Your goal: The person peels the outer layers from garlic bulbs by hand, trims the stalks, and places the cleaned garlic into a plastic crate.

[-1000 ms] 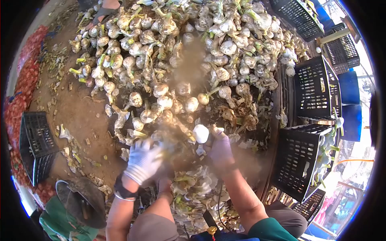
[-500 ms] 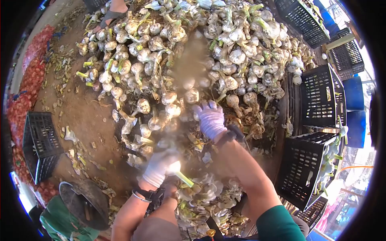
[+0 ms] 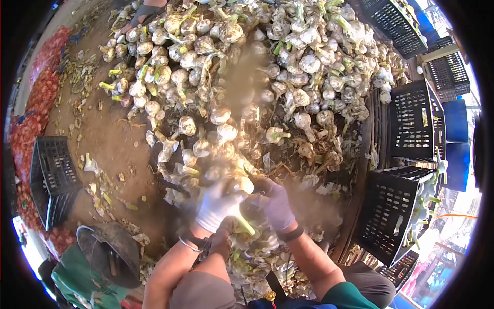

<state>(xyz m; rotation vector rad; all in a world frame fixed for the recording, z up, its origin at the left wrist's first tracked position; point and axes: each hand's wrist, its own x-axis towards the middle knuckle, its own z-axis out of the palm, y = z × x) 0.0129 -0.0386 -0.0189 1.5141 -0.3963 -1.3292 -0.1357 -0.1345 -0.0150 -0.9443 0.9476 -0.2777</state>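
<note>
My left hand (image 3: 215,208), in a white glove, closes around a garlic bulb (image 3: 243,185) in front of my knees. A pale green stem (image 3: 245,222) sticks out below that hand. My right hand (image 3: 277,206), in a whitish-purple glove, has its fingers bent against the right side of the bulb; its fingertips are partly hidden and blurred. Beyond both hands spreads a big heap of garlic (image 3: 309,64) with dried roots and stems. A single bulb with a short green stem (image 3: 277,135) lies at its near edge. Peeled leaves and skins (image 3: 257,252) cover the ground below my hands.
Black plastic crates (image 3: 388,211) line the right side, some with stems in them. Another black crate (image 3: 55,180) stands at left beside red net sacks (image 3: 36,118). A dark bucket (image 3: 116,252) sits at lower left. Another person's foot (image 3: 138,21) shows at the top.
My right hand has drawn back from the heap's edge to the bulb at my left hand. The bulb with the short green stem now shows where the right hand was.
</note>
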